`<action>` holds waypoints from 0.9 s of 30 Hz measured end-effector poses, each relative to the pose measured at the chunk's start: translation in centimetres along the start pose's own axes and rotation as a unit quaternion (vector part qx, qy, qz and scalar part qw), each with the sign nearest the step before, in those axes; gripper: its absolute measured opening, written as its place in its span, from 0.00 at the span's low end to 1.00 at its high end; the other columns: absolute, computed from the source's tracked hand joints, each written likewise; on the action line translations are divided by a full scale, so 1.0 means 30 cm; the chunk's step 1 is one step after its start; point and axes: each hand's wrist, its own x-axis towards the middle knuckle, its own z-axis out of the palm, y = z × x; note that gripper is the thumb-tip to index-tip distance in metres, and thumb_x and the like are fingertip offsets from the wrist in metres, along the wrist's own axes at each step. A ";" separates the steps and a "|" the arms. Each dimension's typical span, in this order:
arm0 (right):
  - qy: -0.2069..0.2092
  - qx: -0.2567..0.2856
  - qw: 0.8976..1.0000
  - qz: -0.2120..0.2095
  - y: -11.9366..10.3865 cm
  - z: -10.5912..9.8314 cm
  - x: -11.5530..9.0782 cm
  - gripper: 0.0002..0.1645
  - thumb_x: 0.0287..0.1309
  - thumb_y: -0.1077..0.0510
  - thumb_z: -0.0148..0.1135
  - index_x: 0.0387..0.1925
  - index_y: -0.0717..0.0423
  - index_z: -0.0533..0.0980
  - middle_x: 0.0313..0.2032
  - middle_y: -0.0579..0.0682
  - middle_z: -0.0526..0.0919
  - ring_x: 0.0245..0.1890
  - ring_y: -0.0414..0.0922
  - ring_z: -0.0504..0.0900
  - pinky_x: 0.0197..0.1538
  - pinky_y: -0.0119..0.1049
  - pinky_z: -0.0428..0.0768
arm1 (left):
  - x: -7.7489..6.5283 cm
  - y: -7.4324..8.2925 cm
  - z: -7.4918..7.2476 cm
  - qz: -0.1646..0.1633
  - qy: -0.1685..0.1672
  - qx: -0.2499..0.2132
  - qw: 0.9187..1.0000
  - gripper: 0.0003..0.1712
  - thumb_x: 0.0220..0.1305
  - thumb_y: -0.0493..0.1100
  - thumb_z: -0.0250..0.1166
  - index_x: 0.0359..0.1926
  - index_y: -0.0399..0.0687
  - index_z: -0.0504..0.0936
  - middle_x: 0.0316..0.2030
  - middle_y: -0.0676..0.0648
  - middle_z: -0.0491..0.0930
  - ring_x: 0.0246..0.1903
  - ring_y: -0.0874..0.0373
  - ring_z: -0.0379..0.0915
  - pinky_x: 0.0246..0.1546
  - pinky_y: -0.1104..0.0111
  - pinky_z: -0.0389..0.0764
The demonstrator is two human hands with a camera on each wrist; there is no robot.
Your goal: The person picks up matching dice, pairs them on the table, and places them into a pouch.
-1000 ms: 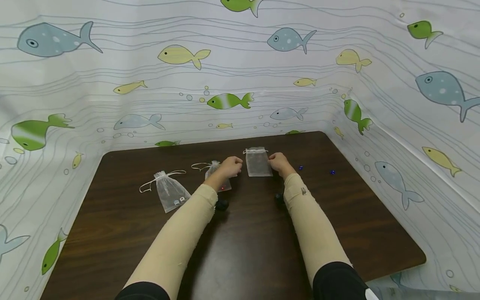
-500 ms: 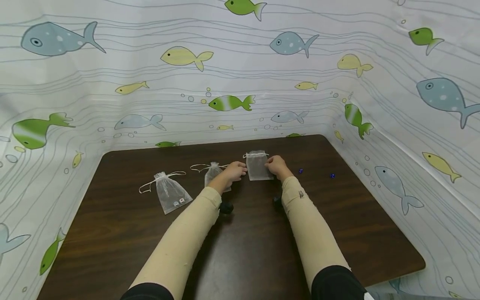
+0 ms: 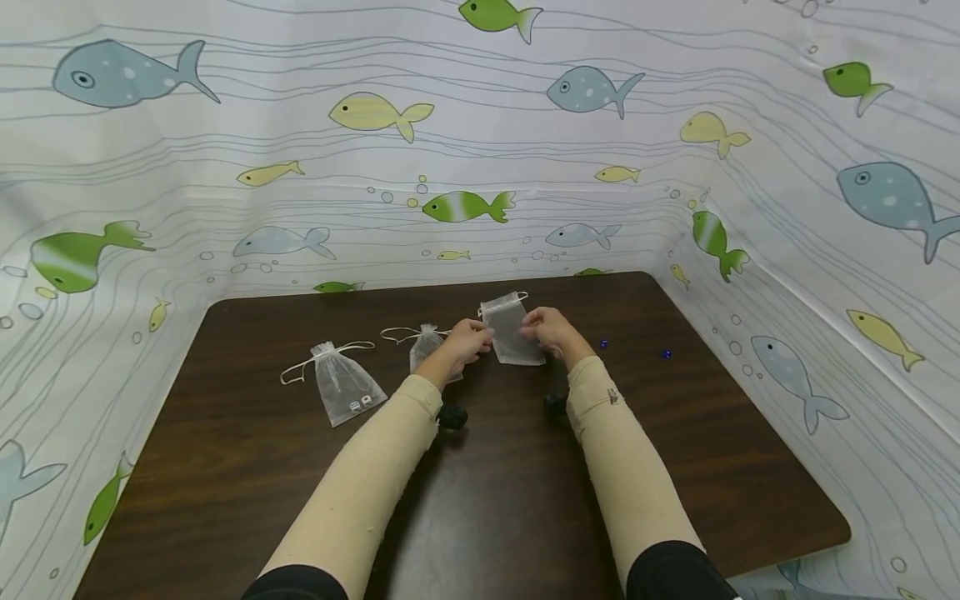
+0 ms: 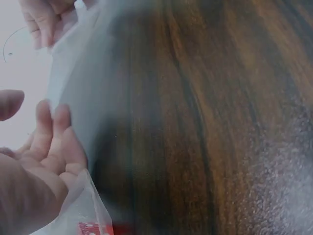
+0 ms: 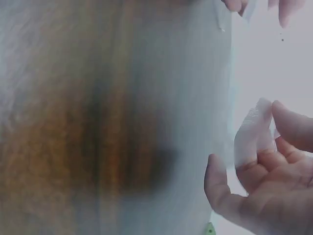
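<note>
Between both hands at the back of the table, a sheer white organza drawstring bag point(image 3: 512, 335) tilts with its top to the left. My right hand point(image 3: 553, 330) pinches its right side between thumb and fingertip; in the right wrist view sheer fabric covers some fingers point(image 5: 252, 142). My left hand point(image 3: 467, 342) is at the bag's left edge, its thumb apart from the bent fingers point(image 4: 44, 129) in the left wrist view. Under that hand lies a second organza bag point(image 3: 426, 343), partly hidden by the forearm, with something red point(image 4: 93, 228) inside.
A third organza bag point(image 3: 337, 379) with small white pieces inside lies on the left, its cords spread. Two small blue pieces, one nearer point(image 3: 603, 343) and one farther right point(image 3: 666, 354), lie on the dark wooden table point(image 3: 720, 450). A fish-print curtain point(image 3: 465, 242) borders the table's back and sides.
The organza bag between the hands has turned from upright to leaning left at its top. My right hand has shifted left over its edge; my left hand has come slightly closer to it.
</note>
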 end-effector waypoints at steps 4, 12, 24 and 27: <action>-0.008 0.004 0.999 -0.051 -0.013 -0.004 -0.012 0.04 0.70 0.65 0.62 0.41 0.59 0.73 0.42 0.52 0.81 0.36 0.43 0.74 0.38 0.35 0.72 | -0.002 0.000 -0.004 0.017 0.036 0.009 0.999 0.32 0.77 0.49 0.59 0.72 0.38 0.64 0.57 0.37 0.77 0.56 0.43 0.75 0.63 0.49 0.72; -0.026 0.047 0.992 -0.112 -0.021 -0.004 -0.022 0.03 0.72 0.70 0.56 0.42 0.62 0.73 0.51 0.62 0.82 0.53 0.55 0.79 0.62 0.50 0.74 | -0.004 0.008 -0.017 0.124 0.113 0.097 0.981 0.13 0.74 0.45 0.63 0.52 0.42 0.84 0.44 0.43 0.80 0.47 0.46 0.77 0.49 0.55 0.78; -0.039 -0.053 0.989 -0.130 0.003 -0.036 -0.039 0.17 0.63 0.78 0.53 0.47 0.62 0.80 0.46 0.57 0.77 0.43 0.51 0.72 0.52 0.53 0.75 | -0.024 0.013 -0.028 0.222 0.091 0.356 0.903 0.12 0.72 0.46 0.65 0.49 0.46 0.88 0.47 0.45 0.80 0.43 0.51 0.77 0.45 0.58 0.80; -0.093 -0.107 0.983 -0.117 0.017 -0.047 -0.045 0.07 0.68 0.68 0.61 0.45 0.62 0.81 0.43 0.54 0.78 0.41 0.50 0.73 0.50 0.48 0.75 | -0.031 -0.001 -0.027 0.203 0.067 0.383 0.899 0.12 0.72 0.49 0.65 0.42 0.46 0.89 0.42 0.48 0.84 0.36 0.55 0.77 0.39 0.61 0.78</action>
